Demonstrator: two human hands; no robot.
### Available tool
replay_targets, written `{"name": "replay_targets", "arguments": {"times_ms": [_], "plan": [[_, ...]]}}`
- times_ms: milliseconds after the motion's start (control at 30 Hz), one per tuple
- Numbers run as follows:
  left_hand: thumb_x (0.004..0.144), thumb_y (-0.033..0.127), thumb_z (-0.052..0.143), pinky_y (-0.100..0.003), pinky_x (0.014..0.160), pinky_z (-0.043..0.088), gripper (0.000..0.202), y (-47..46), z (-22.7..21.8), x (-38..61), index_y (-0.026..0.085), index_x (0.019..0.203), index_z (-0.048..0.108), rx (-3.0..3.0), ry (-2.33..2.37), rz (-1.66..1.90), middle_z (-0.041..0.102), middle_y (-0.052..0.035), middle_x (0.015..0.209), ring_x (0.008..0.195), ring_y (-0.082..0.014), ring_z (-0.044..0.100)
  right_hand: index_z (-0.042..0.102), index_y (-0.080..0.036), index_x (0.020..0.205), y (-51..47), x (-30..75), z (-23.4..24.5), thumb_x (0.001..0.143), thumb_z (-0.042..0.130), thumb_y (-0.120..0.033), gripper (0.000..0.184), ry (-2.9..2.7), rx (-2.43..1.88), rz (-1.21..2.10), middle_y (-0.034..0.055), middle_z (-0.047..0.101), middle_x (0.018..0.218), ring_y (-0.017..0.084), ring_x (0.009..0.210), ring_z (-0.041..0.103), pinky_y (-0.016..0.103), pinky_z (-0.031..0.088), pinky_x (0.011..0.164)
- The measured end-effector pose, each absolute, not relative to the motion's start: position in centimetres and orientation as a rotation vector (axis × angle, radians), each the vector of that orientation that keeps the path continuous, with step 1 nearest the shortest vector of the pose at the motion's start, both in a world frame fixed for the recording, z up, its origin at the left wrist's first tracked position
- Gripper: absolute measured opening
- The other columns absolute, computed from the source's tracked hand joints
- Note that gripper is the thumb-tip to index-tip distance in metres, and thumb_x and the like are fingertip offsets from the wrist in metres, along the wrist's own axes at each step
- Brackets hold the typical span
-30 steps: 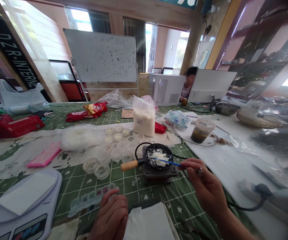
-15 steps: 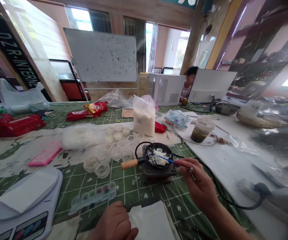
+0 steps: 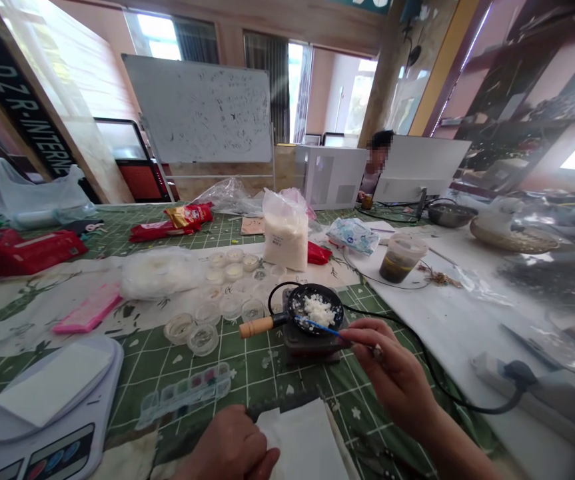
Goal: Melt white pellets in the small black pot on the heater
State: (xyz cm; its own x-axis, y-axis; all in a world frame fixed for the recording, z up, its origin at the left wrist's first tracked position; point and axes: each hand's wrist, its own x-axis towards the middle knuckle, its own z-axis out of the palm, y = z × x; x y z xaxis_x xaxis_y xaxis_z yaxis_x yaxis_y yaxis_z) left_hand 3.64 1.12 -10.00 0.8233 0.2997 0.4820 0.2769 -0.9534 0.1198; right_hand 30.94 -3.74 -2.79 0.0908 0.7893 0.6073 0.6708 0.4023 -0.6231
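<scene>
A small black frying pan (image 3: 295, 304) with a wooden handle sits on a little hot plate (image 3: 312, 343). White pellets (image 3: 320, 311) lie heaped in it. My right hand (image 3: 392, 373) pinches a thin blue stick (image 3: 321, 327), whose far end dips into the pan at the near edge of the pellets. Curled into a loose fist, my left hand (image 3: 232, 443) rests at the table's near edge beside folded white paper (image 3: 300, 440); nothing shows in its fingers. Left of the pan stand several small clear round cups (image 3: 203, 340).
A bag of pale pellets (image 3: 286, 233) stands behind the pan. A compartment box (image 3: 184, 393) and a scale (image 3: 110, 383) are at the left. A cable (image 3: 430, 367) runs along the right to a power strip. A cup of dark liquid (image 3: 401, 259) and a person (image 3: 374, 167) are farther back.
The blue stick's tip has moved from among the pellets towards the near side of the pan, with my right hand slightly lower. My left hand stays about where it was.
</scene>
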Motion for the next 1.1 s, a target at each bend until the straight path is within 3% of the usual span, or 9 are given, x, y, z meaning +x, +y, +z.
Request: {"name": "replay_targets", "arguments": {"times_ms": [333,633,967,1100], "plan": [[0.090,0.018,0.037,-0.030,0.050,0.032,0.034,1.1,-9.9,3.7,0.021,0.057,0.044,2.956,0.510,0.790,0.052,0.0010,0.049,0.047,-0.0154,0.048,0.065,-0.023,0.098,-4.0,31.4,-2.2,0.090,0.051,-0.026,0.017,-1.447,-1.391,0.205,0.0064,0.065,0.092,0.020,0.090,0.061,0.033,0.051,0.078],[0.090,0.018,0.036,-0.029,0.049,0.030,0.035,1.3,-10.1,3.6,0.021,0.055,0.043,2.945,0.502,0.739,0.052,0.0011,0.047,0.045,-0.0149,0.047,0.066,-0.021,0.090,-4.1,32.0,-1.6,0.088,0.053,-0.036,0.019,-1.287,-1.474,0.189,0.0021,0.067,0.075,0.016,0.068,0.062,0.027,0.050,0.066],[0.090,0.019,0.036,-0.030,0.048,0.030,0.036,1.3,-10.0,3.6,0.021,0.055,0.043,2.940,0.505,0.733,0.052,0.0011,0.047,0.044,-0.0149,0.046,0.064,-0.023,0.092,-4.1,32.2,-1.7,0.089,0.051,-0.035,0.018,-1.211,-1.509,0.088,0.0015,0.067,0.075,0.016,0.069,0.062,0.027,0.049,0.063],[0.091,0.020,0.035,-0.030,0.047,0.029,0.036,1.4,-10.1,3.6,0.021,0.055,0.043,2.936,0.505,0.754,0.052,0.0008,0.048,0.045,-0.0150,0.047,0.064,-0.023,0.094,-4.1,32.0,-1.9,0.090,0.051,-0.028,0.014,-1.308,-1.486,-0.133,0.0048,0.066,0.084,0.020,0.082,0.061,0.035,0.048,0.075]]}}
